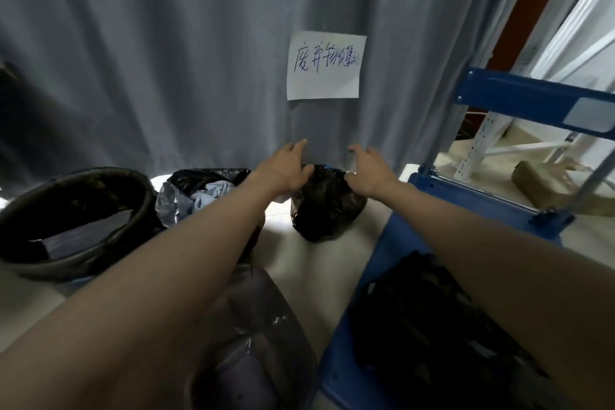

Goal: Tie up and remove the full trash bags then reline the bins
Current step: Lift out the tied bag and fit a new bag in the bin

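Left hand (289,170), right hand (368,173) flanking tied bag (327,210)

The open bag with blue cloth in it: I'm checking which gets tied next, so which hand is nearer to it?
Left. The left hand hovers just beside the open bag; the right hand is beyond the tied black bag.
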A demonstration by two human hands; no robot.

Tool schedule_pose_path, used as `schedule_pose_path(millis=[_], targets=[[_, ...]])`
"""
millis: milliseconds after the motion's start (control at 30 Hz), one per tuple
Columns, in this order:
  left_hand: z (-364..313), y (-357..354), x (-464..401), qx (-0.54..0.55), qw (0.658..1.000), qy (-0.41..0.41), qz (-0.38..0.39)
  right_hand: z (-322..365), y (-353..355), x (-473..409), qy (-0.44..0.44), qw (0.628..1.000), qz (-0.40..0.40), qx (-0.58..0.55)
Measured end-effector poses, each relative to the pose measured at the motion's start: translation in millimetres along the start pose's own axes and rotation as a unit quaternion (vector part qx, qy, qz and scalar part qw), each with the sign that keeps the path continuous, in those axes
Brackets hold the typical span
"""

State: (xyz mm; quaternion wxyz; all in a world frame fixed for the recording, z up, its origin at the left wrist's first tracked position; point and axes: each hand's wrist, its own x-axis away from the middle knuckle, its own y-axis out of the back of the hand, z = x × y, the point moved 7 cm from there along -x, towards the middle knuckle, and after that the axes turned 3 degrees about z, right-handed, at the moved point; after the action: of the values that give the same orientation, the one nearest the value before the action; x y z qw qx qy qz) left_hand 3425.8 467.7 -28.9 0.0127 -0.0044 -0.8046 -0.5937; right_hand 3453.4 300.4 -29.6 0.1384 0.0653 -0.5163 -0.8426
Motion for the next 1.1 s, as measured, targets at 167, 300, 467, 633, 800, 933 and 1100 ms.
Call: schedule_pose_path(millis=[167, 300, 467, 633, 800, 933, 1100], targets=[[-44.7, 51.5, 55.2, 0.014, 1.0, -0.014, -0.002, 14.7, 67.7, 77.3, 0.008, 1.0, -0.011, 0.021], [-89.6, 45.8, 96.3, 0.014, 0.999, -0.047, 0.021, -12.1, 96.6, 135.6, -0.02, 1.0, -0.003, 0.023], [-141.2, 2.2, 141.0, 0.007, 0.995, -0.077, 0.063, -76.5, 91.4, 196.3, -0.073, 0.997, 0.022, 0.026], [-170.5, -76.3, 180.6, 0.049, 0.986, -0.057, 0.148, -136.0, 45.2, 253.4, -0.143, 0.985, 0.095, 0.026], [-194.6, -136.9, 219.7, 0.046, 0.976, -0.07, 0.201, -174.5, 0.0, 305.8, -0.197, 0.955, 0.202, 0.094], [-213.6, -158.3, 231.9, 0.048, 0.966, -0.083, 0.24, -194.6, -6.1, 323.2, -0.218, 0.949, 0.188, 0.131], [-244.1, -170.6, 242.1, 0.173, 0.936, -0.085, 0.296, -182.6, 12.3, 316.9, -0.206, 0.967, 0.146, 0.032]])
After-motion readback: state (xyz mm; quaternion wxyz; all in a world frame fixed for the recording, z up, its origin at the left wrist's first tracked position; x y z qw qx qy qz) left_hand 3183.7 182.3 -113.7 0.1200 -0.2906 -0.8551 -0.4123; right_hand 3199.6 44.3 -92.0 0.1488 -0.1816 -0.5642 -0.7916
